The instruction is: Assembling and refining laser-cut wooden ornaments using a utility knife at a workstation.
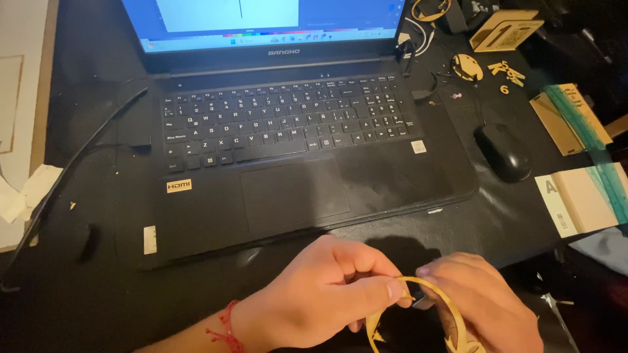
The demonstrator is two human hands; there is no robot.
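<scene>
Head view: near the dark worktop's [98, 307] front edge, left hand [320, 294] and right hand [484, 304] both pinch a thin, pale wooden ring [437, 291]; such fragile wood wants light, even pressure.

Black desk [98, 307] carries open laptop [294, 189], black mouse [504, 151], cable [59, 189], wooden cutouts [505, 73], paper scraps [26, 193].

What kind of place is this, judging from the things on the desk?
Probably a hobby or maker's desk: an open laptop, a black mouse, and small cut wooden pieces behind it. Both hands hold a thin wooden ring.
</scene>
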